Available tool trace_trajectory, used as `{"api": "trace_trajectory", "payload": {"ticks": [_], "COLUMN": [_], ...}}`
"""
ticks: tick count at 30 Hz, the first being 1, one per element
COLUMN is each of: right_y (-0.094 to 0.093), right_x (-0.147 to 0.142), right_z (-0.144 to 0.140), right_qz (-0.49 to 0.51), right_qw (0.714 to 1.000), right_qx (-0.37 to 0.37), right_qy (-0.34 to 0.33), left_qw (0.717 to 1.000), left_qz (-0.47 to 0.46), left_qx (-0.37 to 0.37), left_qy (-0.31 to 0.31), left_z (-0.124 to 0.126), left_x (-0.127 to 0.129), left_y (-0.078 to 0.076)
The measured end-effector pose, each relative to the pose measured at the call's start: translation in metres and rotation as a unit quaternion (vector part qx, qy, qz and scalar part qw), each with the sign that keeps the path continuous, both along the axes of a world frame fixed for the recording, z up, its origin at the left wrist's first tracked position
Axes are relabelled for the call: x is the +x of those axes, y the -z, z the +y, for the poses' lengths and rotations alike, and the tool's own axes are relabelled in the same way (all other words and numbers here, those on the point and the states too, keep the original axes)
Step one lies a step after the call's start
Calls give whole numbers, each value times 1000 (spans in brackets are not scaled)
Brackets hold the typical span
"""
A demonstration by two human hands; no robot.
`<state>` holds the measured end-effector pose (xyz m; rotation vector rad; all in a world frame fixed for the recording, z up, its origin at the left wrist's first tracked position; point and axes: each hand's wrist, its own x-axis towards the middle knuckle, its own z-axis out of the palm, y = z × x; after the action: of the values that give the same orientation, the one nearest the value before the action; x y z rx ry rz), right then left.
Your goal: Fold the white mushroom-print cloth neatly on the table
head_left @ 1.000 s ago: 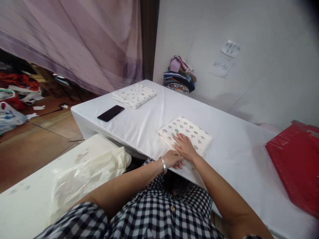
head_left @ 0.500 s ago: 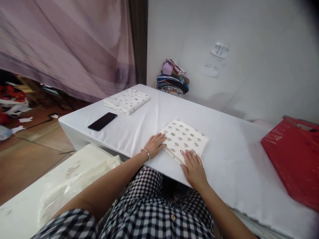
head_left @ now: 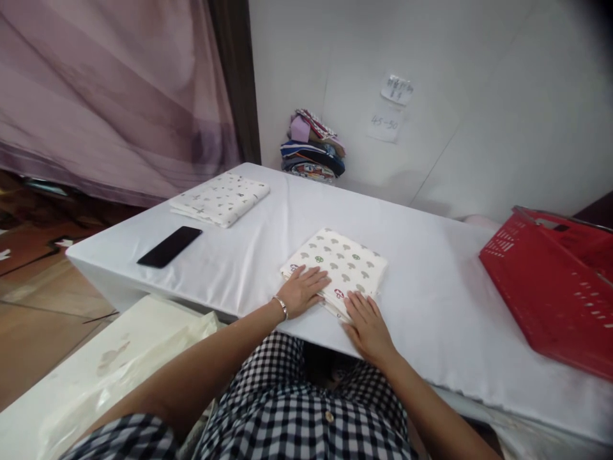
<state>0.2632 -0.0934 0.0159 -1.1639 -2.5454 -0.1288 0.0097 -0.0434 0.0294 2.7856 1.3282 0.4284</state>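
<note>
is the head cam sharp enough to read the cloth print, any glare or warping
Head view: soft, even light, no glare. The mushroom print on the folded cloth under the left hand and right hand is clear. Edges warp and blur, as at the red basket; top right corner is darkened.

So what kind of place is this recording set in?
Probably a small home-style workroom for folding textiles: a white-clothed table holds a folded mushroom-print cloth under both hands, a stack of colourful folded fabrics stands by the wall, and a red plastic basket sits nearby.
</note>
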Motion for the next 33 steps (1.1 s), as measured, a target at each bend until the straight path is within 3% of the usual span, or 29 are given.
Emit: {"api": "trace_trajectory", "payload": {"ticks": [5,10,13,18,22,25,29,33], "right_y": [-3,-4,-6,-21,-44,-49,-33,-14], "right_x": [6,9,31,67,29,-16,-42,-25], "right_z": [-7,-3,9,18,13,14,21,23], "right_qz": [15,7,-12,-21,13,47,47,31], "right_qw": [1000,1000,1000,994,997,997,994,996], "right_qx": [-4,-13,-17,-35,-46,-55,-82,-71], "right_qy": [5,5,22,98,64,20,47,55], "left_qw": [999,999,998,999,993,995,997,998], "left_qz": [11,3,-6,-48,-106,-81,-18,-16], "left_qx": [17,22,16,8,33,28,-15,-5], "left_qy": [30,-40,-54,-15,-46,-58,-75,-64], "left_z": [9,14,-1,-31,-20,-4,7,7], "left_x": [-18,-31,-23,-3,17,35,48,46], "left_y": [1,-1,-5,-22,-34,-30,-12,0]}}
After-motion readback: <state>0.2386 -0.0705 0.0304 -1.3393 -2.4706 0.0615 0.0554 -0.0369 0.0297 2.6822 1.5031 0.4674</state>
